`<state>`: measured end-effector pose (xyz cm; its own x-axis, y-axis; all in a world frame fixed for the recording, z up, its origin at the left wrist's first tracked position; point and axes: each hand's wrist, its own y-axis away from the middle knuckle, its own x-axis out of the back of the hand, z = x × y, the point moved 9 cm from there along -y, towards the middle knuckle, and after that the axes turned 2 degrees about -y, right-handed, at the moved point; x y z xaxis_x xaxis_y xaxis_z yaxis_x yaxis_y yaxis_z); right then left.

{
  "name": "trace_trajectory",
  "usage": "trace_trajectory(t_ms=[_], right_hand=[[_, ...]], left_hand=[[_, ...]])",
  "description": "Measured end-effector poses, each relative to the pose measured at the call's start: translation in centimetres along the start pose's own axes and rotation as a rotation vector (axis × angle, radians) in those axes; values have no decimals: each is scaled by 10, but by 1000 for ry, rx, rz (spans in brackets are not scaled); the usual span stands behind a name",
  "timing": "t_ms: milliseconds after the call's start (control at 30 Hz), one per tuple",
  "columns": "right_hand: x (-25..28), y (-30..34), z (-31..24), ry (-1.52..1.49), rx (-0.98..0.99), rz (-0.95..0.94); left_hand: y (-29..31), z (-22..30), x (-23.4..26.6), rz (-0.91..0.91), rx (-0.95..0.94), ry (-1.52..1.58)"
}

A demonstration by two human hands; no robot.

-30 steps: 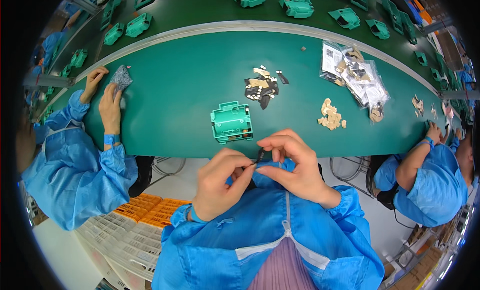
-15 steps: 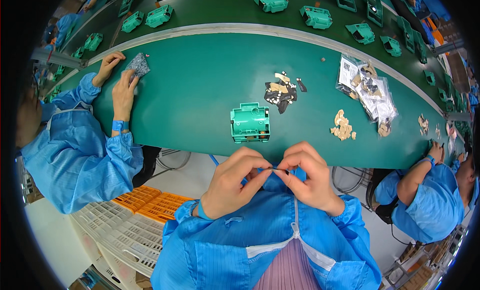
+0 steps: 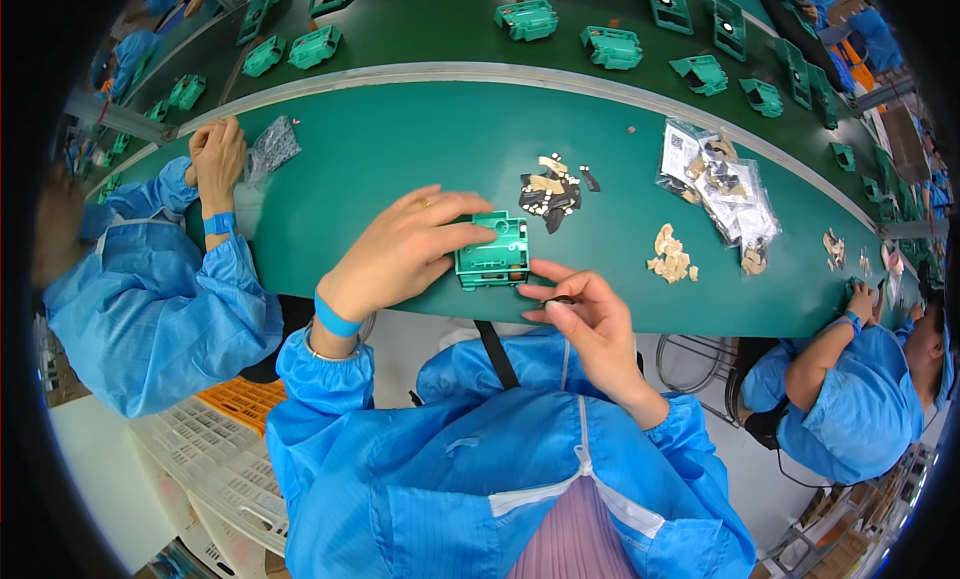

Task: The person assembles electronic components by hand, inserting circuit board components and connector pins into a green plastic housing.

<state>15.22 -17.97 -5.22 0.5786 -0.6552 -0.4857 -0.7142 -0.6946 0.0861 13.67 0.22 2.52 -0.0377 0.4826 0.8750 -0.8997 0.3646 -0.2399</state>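
Observation:
A green plastic housing (image 3: pixel 508 241), box-shaped with an open frame at its near side, sits near the front edge of the table. My left hand (image 3: pixel 395 247) reaches over its left side, fingers on its top and side, gripping it. Close by its near right corner, my right hand (image 3: pixel 592 324) pinches a small thin black piece (image 3: pixel 560 300) between thumb and fingers. Beyond the housing lies a pile of small black and tan pieces (image 3: pixel 552 201) with white bits among them. What the black piece is exactly cannot be made out.
Tan pieces (image 3: pixel 668 256) lie to the right, before clear bags (image 3: pixel 722 189) with labels. A conveyor (image 3: pixel 430 41) carrying several green housings runs along the far side. Co-workers in blue sit left (image 3: pixel 160 309) and right (image 3: pixel 850 399); the left one is beside a bag of grey parts (image 3: pixel 275 144).
My left hand has let go of the black piece and moved forward onto the green housing. My right hand has brought the piece near the housing. The left co-worker's hands have come together.

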Motion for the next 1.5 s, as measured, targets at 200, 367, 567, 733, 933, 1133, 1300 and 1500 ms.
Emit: trace_trajectory(t_ms=[200, 367, 567, 733, 933, 1133, 1300, 1500], right_hand=[[-4, -18, 0, 81, 21, -26], [-5, -40, 0, 8, 19, -22], [7, -37, -1, 90, -10, 67], [16, -29, -10, 175, -7, 140], [34, -18, -29, 284, 67, 218], [30, -21, -15, 411, 1, 188], [29, -23, -10, 472, 31, 196], [22, -35, -12, 538, -2, 148]], left_hand=[[37, -6, -3, -19, 253, -1], [47, 17, 3, 167, 221, -209], [34, 38, -14, 292, 150, -263], [23, 46, -22, 426, 316, -334], [27, 33, -4, 401, 367, 66], [23, 12, -8, 229, 296, 11], [27, 8, -32, 290, 344, 118], [31, 24, -41, 409, 314, -11]])
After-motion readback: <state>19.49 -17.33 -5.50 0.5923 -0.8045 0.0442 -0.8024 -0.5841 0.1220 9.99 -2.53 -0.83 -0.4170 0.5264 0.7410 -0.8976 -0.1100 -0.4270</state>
